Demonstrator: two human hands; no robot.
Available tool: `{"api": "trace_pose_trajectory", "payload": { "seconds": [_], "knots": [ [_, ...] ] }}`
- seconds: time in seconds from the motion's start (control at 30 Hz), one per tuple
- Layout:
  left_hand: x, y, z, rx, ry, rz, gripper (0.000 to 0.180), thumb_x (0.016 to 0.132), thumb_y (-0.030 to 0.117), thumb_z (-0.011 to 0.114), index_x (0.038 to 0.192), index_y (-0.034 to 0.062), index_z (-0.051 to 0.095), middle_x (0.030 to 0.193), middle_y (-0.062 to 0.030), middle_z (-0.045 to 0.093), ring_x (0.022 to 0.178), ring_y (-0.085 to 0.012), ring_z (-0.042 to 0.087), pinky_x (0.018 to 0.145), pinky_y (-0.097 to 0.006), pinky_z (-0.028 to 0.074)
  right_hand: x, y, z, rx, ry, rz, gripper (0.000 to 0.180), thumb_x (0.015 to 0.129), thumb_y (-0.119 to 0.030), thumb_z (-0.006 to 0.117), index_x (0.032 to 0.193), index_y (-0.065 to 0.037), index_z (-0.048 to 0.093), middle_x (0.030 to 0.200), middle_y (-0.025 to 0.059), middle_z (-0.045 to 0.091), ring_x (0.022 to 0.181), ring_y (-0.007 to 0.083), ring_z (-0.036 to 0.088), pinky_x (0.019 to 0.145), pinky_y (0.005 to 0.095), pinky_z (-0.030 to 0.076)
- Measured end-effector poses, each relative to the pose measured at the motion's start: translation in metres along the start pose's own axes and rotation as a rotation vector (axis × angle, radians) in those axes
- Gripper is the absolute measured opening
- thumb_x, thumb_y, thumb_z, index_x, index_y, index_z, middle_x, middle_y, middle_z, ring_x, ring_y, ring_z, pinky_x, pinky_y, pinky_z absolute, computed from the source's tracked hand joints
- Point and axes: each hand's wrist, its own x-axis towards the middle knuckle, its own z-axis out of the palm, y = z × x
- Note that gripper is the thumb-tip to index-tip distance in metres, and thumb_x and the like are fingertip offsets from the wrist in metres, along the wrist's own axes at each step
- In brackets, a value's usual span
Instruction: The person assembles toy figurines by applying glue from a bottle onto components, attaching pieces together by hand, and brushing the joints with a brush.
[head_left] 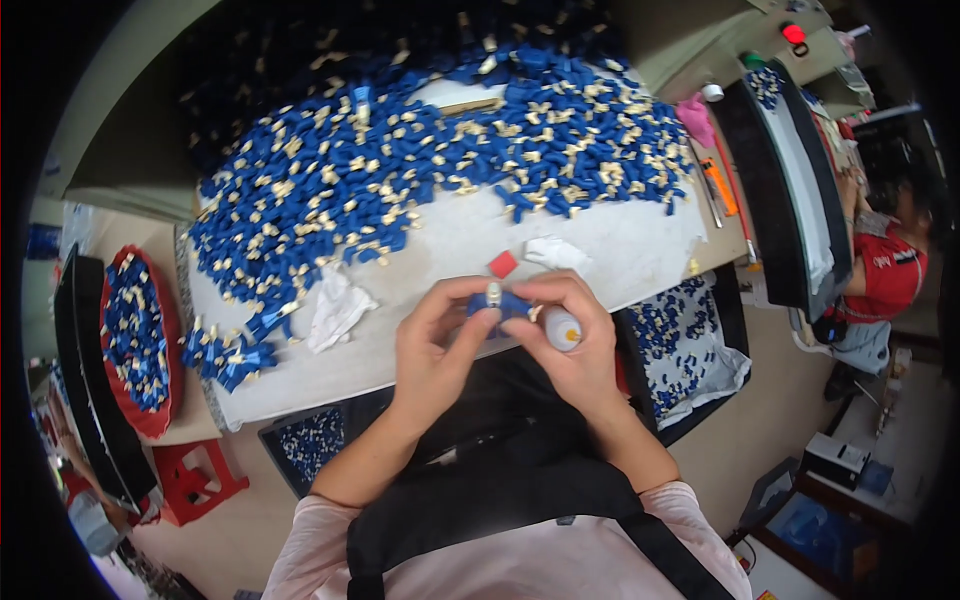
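Note:
Both hands meet over the near edge of the white table (450,230). My left hand (437,335) is closed, thumb and fingers pinching a small blue piece with a cream-coloured tip (487,302). On the other side, my right hand (578,360) curls around a small white bottle (562,331) with a yellowish tip, while its thumb and forefinger reach to the same blue piece. Fingers partly cover the piece, so its exact kind cannot be made out. Just beyond the hands lie a red square (503,264) and a crumpled white tissue (557,253).
A wide heap of blue-and-cream pieces (330,170) covers the table's far side. Another crumpled tissue (340,308) lies left. A red basket (165,345) of pieces stands far left, a lined black tray (690,375) at right. An orange cutter (720,188) lies at the right edge.

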Motion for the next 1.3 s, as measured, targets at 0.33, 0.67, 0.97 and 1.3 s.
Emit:
{"api": "trace_pose_trajectory", "payload": {
  "seconds": [0.33,0.67,0.97,1.3],
  "knots": [
    [0.008,0.005,0.000,-0.618,-0.027,-0.422,0.024,0.084,0.010,0.046,0.107,0.0043,0.043,0.103,-0.0118,0.054,0.091,-0.0232,0.056,0.072,-0.034,0.049,0.035,0.043,-0.053,0.184,0.262,0.081,0.020,0.076,0.001,0.051,0.093,-0.002,0.042,0.089,0.0043,0.045,0.083,0.0107,0.044,0.076,0.0223,0.036],
    [0.010,0.009,-0.001,-0.753,-0.050,-0.499,0.026,0.084,0.012,0.047,0.109,0.0042,0.044,0.104,-0.0122,0.053,0.092,-0.0247,0.055,0.075,-0.036,0.048,0.026,0.060,-0.070,-0.119,0.340,0.000,0.029,0.071,0.001,0.056,0.100,0.002,0.052,0.098,0.0105,0.054,0.095,0.0174,0.049,0.086,0.0259,0.034],
    [0.004,0.012,-0.001,-0.815,-0.099,-0.516,0.029,0.086,0.011,0.042,0.114,0.0062,0.039,0.109,-0.0154,0.048,0.091,-0.0244,0.056,0.069,-0.034,0.052,0.020,0.061,-0.079,-0.275,0.353,-0.036,0.042,0.068,-0.006,0.064,0.107,-0.003,0.048,0.101,0.0089,0.053,0.090,0.0180,0.052,0.076,0.0277,0.041],
    [0.001,0.017,0.006,-0.396,-0.193,-0.252,0.048,0.078,0.021,0.053,0.119,0.0040,0.036,0.104,-0.0103,0.046,0.076,-0.0109,0.047,0.062,-0.021,0.039,0.094,0.107,-0.172,-1.291,0.405,-0.063,0.021,0.069,-0.004,0.055,0.089,-0.004,0.050,0.084,0.0161,0.055,0.079,0.0312,0.052,0.070,0.0377,0.042]
  ]
}}
